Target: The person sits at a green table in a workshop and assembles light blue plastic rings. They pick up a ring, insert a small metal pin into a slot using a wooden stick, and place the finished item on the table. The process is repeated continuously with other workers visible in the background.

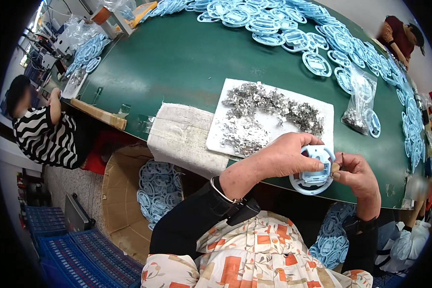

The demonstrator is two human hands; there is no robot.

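Observation:
Over the near edge of the green table, my left hand (285,156) grips a light-blue oval plastic part (313,184), its thumb lying across the face. My right hand (362,180) is closed in a pinch at the right side of that part. Whatever sits between those fingertips is too small to make out. Just beyond my hands lies a white foam board (215,132), bearing heaps of small shiny metal pieces (247,137). A clear plastic bag (362,98) with more metal bits stands to the right of the board.
Piles of similar blue parts (317,64) cover the far and right sides of the green table (177,62). A cloth-covered block (185,137) adjoins the board. Below left, a cardboard box (122,192) holds more parts. One person (45,129) sits left; another (398,38) is far right.

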